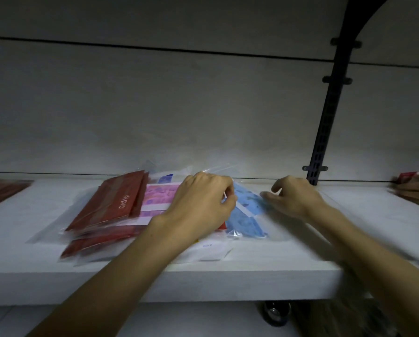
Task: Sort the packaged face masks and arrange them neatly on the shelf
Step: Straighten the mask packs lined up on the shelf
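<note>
A pile of packaged face masks lies on the white shelf (155, 276). Red packs (116, 200) lean at the pile's left, a pink pack (159, 198) lies in the middle, and a blue pack (248, 215) in clear plastic lies at the right. My left hand (201, 203) rests over the pile's middle, its fingers curled at the blue pack's left edge. My right hand (293, 198) hovers over the blue pack's right side with fingers spread, fingertips on or just above the clear plastic.
More red packs (1, 190) lie at the shelf's far left. A second stack of packs (417, 188) sits at the far right. A black slotted shelf upright (325, 122) stands behind my right hand. A dark round object (275, 312) sits below the shelf.
</note>
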A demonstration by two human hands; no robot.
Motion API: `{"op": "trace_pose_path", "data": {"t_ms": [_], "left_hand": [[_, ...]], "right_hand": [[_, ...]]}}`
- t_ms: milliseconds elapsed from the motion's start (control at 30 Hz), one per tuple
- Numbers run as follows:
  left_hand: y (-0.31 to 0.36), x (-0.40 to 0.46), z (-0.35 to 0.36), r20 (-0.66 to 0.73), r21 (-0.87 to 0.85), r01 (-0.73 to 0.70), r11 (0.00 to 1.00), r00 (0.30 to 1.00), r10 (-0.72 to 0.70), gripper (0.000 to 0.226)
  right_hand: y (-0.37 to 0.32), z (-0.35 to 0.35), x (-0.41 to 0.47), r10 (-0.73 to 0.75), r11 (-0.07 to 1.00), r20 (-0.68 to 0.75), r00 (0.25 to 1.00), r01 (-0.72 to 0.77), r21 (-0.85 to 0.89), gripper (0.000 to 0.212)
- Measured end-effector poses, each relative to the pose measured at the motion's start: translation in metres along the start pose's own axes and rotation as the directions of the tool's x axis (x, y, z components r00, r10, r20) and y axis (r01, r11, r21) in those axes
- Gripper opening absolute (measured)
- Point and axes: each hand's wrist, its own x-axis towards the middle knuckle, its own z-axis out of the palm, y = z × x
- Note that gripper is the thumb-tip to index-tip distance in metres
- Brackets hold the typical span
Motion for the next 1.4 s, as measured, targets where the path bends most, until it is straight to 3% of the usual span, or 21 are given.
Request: {"op": "trace_pose_path", "data": {"t_ms": [133, 300, 467, 633, 767, 1033, 1233, 1400], "left_hand": [[0.016, 0.005, 0.021, 0.009, 0.051, 0.031, 0.998, 0.999, -0.031, 0.013], [0.022, -0.002, 0.037, 0.054, 0.176, 0.085, 0.981, 0.994, -0.096, 0.016], [0.021, -0.007, 0.039, 0.008, 0.201, 0.152, 0.968, 0.988, -0.157, 0.020], [0.021, -0.010, 0.035, -0.023, 0.266, 0.183, 0.947, 0.983, -0.184, 0.024], [0.021, -0.011, 0.036, 0.081, 0.370, 0.204, 0.906, 0.965, -0.250, 0.036], [0.026, -0.013, 0.032, 0.214, 0.287, 0.144, 0.947, 0.954, -0.210, 0.050], [0.027, -0.014, 0.032, 0.253, 0.286, 0.117, 0.951, 0.948, -0.193, 0.041], [0.027, -0.012, 0.034, 0.249, 0.284, 0.156, 0.946, 0.941, -0.230, 0.064]], "right_hand": [[0.006, 0.009, 0.008, 0.025, 1.000, 0.102, 0.994, -0.025, 0.001, 0.057], [0.009, 0.006, 0.006, 0.071, 0.997, 0.148, 0.986, -0.074, 0.017, 0.041], [0.014, -0.007, -0.004, 0.117, 0.989, 0.085, 0.989, -0.124, 0.078, 0.018], [0.017, -0.016, -0.010, 0.154, 0.969, -0.009, 0.988, -0.149, 0.195, 0.022], [0.016, -0.017, -0.011, 0.217, 0.916, -0.052, 0.975, -0.185, 0.355, 0.028], [0.017, -0.020, -0.005, 0.326, 0.817, -0.127, 0.937, -0.212, 0.536, 0.032], [0.017, -0.019, -0.005, 0.367, 0.757, -0.067, 0.928, -0.256, 0.601, 0.023], [0.018, -0.020, -0.006, 0.365, 0.739, -0.075, 0.928, -0.240, 0.630, 0.021]]}}
